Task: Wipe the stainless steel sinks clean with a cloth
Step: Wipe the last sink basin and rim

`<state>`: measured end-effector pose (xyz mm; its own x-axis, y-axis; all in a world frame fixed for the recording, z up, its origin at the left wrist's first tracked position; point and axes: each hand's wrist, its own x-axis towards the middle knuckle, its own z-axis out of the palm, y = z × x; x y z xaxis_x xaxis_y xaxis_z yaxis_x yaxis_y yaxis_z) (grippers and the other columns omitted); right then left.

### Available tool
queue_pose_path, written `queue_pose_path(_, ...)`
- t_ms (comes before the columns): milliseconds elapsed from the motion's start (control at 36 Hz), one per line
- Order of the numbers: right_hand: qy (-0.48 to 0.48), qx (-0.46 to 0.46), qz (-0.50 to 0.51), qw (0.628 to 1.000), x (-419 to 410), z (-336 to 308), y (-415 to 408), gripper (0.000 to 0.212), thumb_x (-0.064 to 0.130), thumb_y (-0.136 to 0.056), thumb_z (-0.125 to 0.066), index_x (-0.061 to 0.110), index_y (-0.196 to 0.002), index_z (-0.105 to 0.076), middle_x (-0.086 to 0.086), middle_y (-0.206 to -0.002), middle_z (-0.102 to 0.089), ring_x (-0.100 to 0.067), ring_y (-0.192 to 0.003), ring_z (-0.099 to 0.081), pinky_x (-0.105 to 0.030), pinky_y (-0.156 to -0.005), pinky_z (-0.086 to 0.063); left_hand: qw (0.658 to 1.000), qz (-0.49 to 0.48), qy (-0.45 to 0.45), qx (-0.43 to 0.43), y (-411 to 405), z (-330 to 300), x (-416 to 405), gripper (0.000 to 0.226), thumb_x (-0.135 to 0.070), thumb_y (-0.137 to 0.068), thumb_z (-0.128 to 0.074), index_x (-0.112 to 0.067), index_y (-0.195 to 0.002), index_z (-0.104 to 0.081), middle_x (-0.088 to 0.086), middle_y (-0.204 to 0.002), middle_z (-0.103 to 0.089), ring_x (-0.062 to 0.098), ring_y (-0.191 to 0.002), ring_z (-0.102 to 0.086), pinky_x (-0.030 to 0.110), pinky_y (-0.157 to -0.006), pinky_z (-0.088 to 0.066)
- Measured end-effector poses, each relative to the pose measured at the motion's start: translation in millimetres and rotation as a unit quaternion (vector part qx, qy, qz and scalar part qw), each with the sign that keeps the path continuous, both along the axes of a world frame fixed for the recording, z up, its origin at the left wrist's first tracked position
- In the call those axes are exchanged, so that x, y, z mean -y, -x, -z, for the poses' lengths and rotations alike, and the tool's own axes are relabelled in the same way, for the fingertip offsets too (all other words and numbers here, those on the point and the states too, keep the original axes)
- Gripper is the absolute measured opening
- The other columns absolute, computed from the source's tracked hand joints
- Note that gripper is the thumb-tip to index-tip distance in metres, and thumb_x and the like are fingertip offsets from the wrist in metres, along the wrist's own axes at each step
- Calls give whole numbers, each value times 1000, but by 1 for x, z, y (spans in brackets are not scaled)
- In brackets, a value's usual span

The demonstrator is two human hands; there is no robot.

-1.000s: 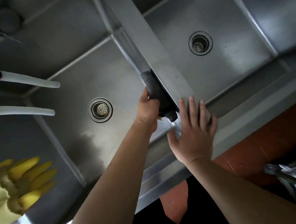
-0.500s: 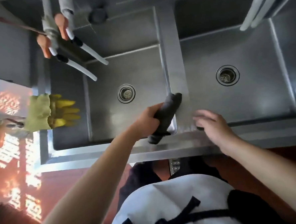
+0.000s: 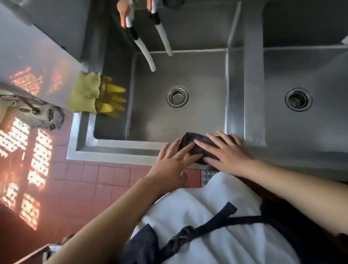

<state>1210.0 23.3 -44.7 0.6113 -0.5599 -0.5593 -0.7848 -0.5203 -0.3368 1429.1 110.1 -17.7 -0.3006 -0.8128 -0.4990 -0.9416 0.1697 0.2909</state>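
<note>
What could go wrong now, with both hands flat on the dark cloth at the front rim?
1. The cloth lies on the narrow front rim; pushed sideways by the left hand and right hand, it may slip off the edge.
2. The yellow gloves hanging over the left basin's side may be knocked in by a wide wipe.

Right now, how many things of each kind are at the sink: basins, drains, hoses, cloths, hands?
Basins: 2, left basin, right basin
Drains: 2, and
White hoses: 2, and
Dark cloth: 1
Hands on it: 2, left hand, right hand
Total: 9
</note>
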Motion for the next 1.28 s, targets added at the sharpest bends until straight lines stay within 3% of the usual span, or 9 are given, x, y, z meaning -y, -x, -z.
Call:
queue_pose_path(111, 52, -26, 14, 998, -11, 8, -26, 55, 70, -93, -6, 68, -140, 22, 11, -167, -11, -24, -149, -16, -47, -116, -5, 981, -183, 62, -12, -73, 2, -49, 69, -37, -98, -49, -48, -155, -12, -4, -168, -2, 23, -154, 12, 43, -123, 10)
queue_pose_path(167, 73, -43, 36, 996, -15, 9, -40, 55, 70, -90, 0, 67, -139, 25, 12, -162, -22, -23, -141, -26, -46, -112, -10, 964, -257, 69, 27, -113, 4, -72, 73, -39, -98, -49, -47, -156, -6, -1, -168, 1, 26, -154, 12, 49, -124, 6)
queue_pose_path(278, 71, -70, 57, 993, -20, 12, -89, 54, 66, -95, -8, 67, -139, 24, 7, -159, -29, -31, -137, -32, -54, -110, -19, 923, -365, 45, 112, -182, 12, -108, 88, -34, -92, -57, -43, -157, 1, 5, -168, 6, 32, -153, 14, 54, -123, 2)
queue_pose_path(556, 45, -37, -29, 998, -45, 14, -312, 56, 66, -99, -12, 59, -149, 12, -2, -164, -17, -36, -144, -23, -61, -112, -15, 926, -350, 40, 135, -254, 24, -142, 98, -32, -91, -57, -50, -152, 18, 0, -167, 18, 31, -152, 20, 54, -123, 4)
queue_pose_path(667, 45, -49, -52, 996, -50, 13, -356, 59, 67, -99, -13, 55, -151, 12, -5, -163, -19, -40, -144, -23, -63, -111, -18, 931, -338, 46, 132, -266, 28, -147, 101, -30, -91, -57, -51, -149, 23, -1, -166, 19, 32, -151, 20, 54, -123, 7)
queue_pose_path(806, 52, -32, -100, 993, -46, 11, -326, 68, 79, -92, -21, 61, -147, 15, -4, -166, -11, -38, -146, -21, -59, -113, -20, 930, -353, 39, 96, -265, 29, -147, 98, -28, -89, -56, -49, -153, 16, -1, -166, 19, 31, -152, 18, 52, -123, 6)
queue_pose_path(1000, 83, -58, -49, 994, -48, 6, -256, 65, 79, -92, -22, 65, -144, 14, 0, -166, -10, -32, -147, -19, -55, -113, -20, 880, -457, 127, -23, -253, 20, -126, 65, -19, -90, -58, -35, -151, -40, 2, -166, -19, 23, -154, 0, 45, -124, 1)
queue_pose_path(1167, 96, -82, 4, 992, -42, -4, -150, 51, 63, -101, -17, 67, -145, 9, 6, -167, -9, -25, -151, -12, -51, -119, -12, 879, -445, 156, -76, -222, 17, -95, 59, -14, -93, -57, -30, -149, -45, 5, -164, -27, 25, -154, -8, 47, -124, -6)
queue_pose_path(1278, 79, -112, 55, 989, -39, -12, -80, 48, 57, -103, -16, 67, -146, 5, 10, -169, -2, -20, -155, 2, -58, -121, 0, 894, -415, 141, -98, -193, 15, -73, 52, -23, -98, -56, -33, -148, -46, 5, -163, -29, 26, -154, -8, 47, -123, -7)
